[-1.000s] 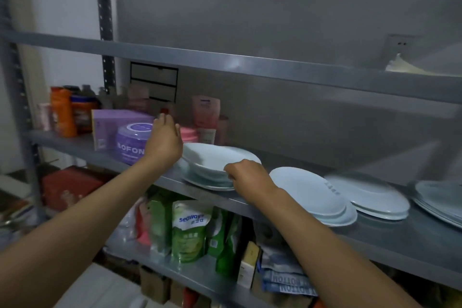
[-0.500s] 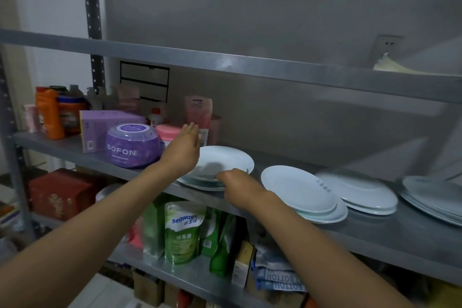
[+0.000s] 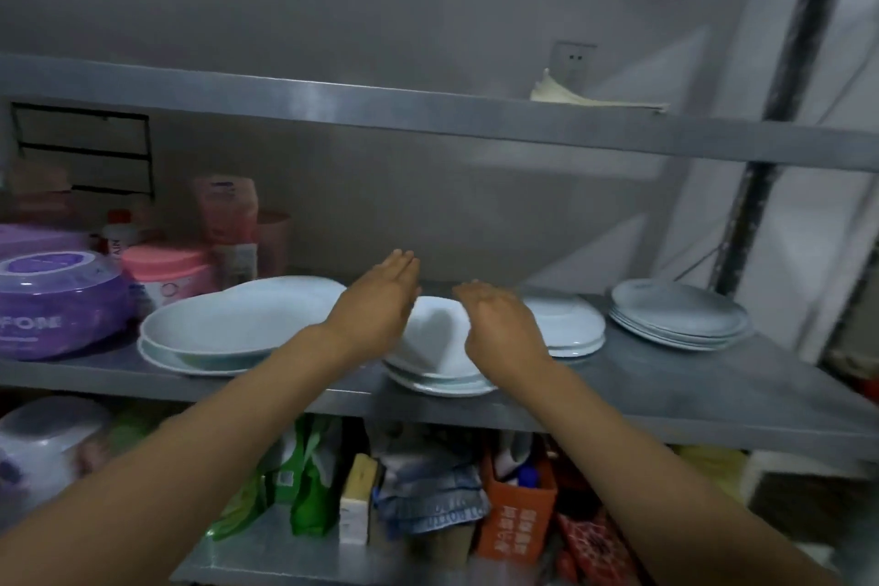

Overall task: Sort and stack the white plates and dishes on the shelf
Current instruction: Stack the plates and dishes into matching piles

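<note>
Several stacks of white plates sit in a row on the grey metal shelf (image 3: 689, 390). The left stack (image 3: 228, 324) has a wide dish on top. The second stack (image 3: 435, 347) lies between my hands. A third stack (image 3: 566, 324) and a far right stack (image 3: 680, 314) follow. My left hand (image 3: 380, 300) hovers flat with fingers together over the left edge of the second stack. My right hand (image 3: 499, 319) hovers flat over its right edge. Neither hand grips anything.
A purple tub (image 3: 57, 300), a pink-lidded jar (image 3: 166, 271) and pink bottles (image 3: 228, 224) crowd the shelf's left end. An upper shelf (image 3: 428, 119) hangs close above. The lower shelf holds green bags (image 3: 304, 471) and an orange box (image 3: 513, 514). A black upright (image 3: 756, 214) stands right.
Both hands let go of the left stack and moved right to the second stack. The view swung right, so the left-hand bottles dropped out of sight.
</note>
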### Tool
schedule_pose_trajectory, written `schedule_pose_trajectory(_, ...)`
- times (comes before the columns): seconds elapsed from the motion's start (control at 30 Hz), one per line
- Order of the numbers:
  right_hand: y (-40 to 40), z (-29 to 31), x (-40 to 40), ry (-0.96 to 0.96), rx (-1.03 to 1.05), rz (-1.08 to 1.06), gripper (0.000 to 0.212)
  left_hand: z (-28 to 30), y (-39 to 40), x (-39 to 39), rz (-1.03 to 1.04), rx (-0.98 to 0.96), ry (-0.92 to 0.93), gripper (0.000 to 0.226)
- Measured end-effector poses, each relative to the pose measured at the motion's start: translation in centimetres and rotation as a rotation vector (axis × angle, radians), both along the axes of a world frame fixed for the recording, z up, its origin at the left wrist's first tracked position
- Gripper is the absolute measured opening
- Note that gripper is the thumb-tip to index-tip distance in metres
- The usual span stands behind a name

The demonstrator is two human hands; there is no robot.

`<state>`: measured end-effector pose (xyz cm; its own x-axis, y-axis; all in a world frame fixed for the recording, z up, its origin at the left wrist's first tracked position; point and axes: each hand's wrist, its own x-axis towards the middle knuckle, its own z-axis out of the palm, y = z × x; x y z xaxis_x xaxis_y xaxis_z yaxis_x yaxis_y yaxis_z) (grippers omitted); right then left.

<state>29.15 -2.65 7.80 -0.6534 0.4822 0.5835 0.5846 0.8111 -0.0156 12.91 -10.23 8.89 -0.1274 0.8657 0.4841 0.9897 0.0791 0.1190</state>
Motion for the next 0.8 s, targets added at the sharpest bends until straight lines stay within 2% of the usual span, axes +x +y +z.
schedule_pose_trajectory(0.17, 5.8, -3.5, 8.1, 0.114, -0.056, -0.304, 0.046, -0.4, 5.5, 6.6, -0.167, -0.023, 0.038, 0.053)
schedule_pose_trajectory(0.27, 8.5, -5.2, 11.9, 0.25, -0.138, -0.473, 0.036, -1.1, 8.7, 9.8, -0.232, -0.096, 0.049, 0.052)
schedule_pose_trajectory(0.33, 10.1, -6.3, 13.1, 0.258, -0.175, -0.529, 0.033, -1.6, 10.5, 11.5, -0.248, -0.158, 0.021, 0.055)
schedule_pose_trajectory(0.4, 11.7, -7.5, 13.7, 0.209, -0.156, -0.543, 0.035, -2.3, 12.2, 12.7, -0.246, -0.191, 0.011, 0.06)
schedule_pose_trajectory(0.57, 13.3, -9.4, 14.0, 0.117, -0.187, -0.542, 0.059, -3.2, 16.8, 14.2, -0.192, -0.207, 0.057, 0.072)
schedule_pose_trajectory(0.7, 13.9, -9.7, 14.5, 0.108, -0.225, -0.47, 0.06, -4.3, 19.6, 14.2, -0.074, -0.299, 0.076, 0.099)
schedule_pose_trajectory(0.73, 14.0, -9.8, 14.5, 0.124, -0.23, -0.458, 0.06, -4.6, 20.2, 14.2, -0.06, -0.321, 0.061, 0.098)
schedule_pose_trajectory(0.8, 14.2, -9.9, 14.6, 0.141, -0.245, -0.435, 0.061, -5.0, 20.9, 14.3, -0.063, -0.325, 0.051, 0.082)
